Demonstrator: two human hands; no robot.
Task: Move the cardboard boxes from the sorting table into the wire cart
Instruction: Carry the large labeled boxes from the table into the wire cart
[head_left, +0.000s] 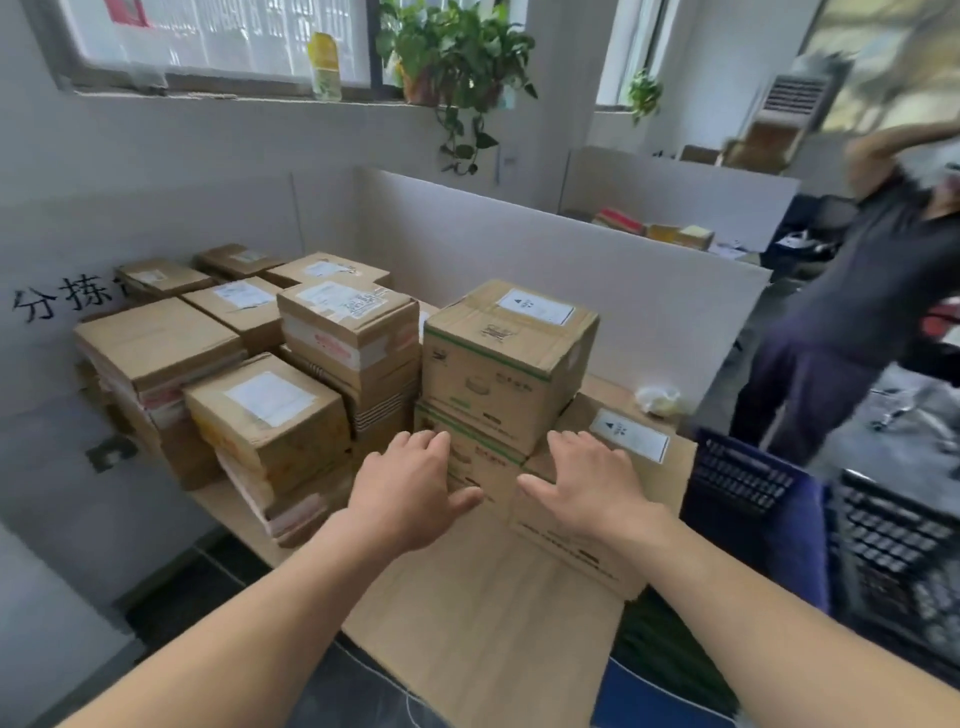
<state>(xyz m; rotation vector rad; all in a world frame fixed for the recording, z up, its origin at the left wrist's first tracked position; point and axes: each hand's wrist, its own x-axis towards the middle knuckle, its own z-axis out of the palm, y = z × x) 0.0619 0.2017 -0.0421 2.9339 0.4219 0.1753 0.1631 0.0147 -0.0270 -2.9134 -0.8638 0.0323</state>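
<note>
Several cardboard boxes are stacked on the sorting table (228, 506). At the front, a green-striped box (498, 364) sits on a second green-striped box (480, 457). A wider box with a white label (631, 441) stands just right of them. My left hand (415, 488) reaches to the lower green-striped box with fingers spread at its left front corner. My right hand (587, 483) is stretched flat over the near corner of the labelled box. Neither hand grips anything. A flat cardboard sheet (493, 623) lies under my wrists.
Dark plastic crates (883, 545) with blue sides stand at the right, below table height. A person in dark clothes (852, 312) stands at the far right with an arm raised. White partitions (597, 260) close the table's back. More boxes (270, 415) fill the left.
</note>
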